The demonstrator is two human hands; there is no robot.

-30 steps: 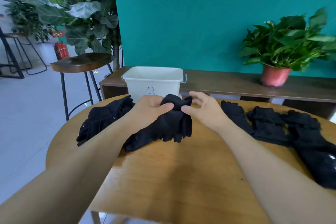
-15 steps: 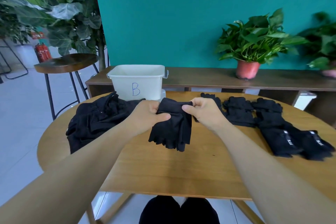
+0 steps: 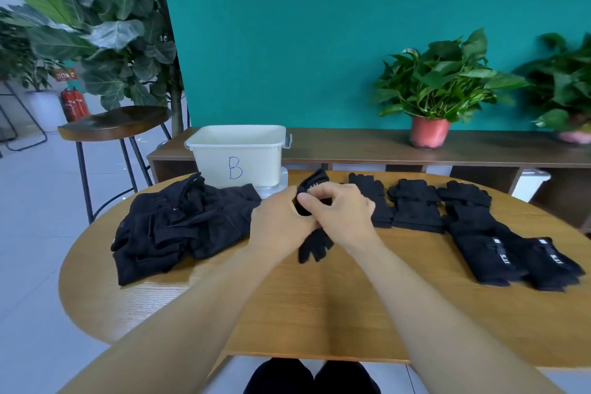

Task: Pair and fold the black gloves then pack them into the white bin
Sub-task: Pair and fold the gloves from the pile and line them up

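Teal wall (image 3: 319,25) behind a wooden sideboard (image 3: 351,145), potted plant (image 3: 441,86), stool (image 3: 115,121), pale tiled floor (image 3: 32,201)

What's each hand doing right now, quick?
Left hand: closed, gripping the black gloves.
Right hand: closed, pinching the black gloves too.

Bright, even daylight; floor (image 3: 38,201) at left washed pale. Faint soft shadows on counter (image 3: 319,313). Fisheye bowing: counter rim curves, forearms (image 3: 179,329) stretch toward bottom edge. Right-edge plant (image 3: 566,80) smeared. Heaped black gloves (image 3: 179,227) show little detail.

Potted plant (image 3: 444,86) behind wooden stool (image 3: 115,122)
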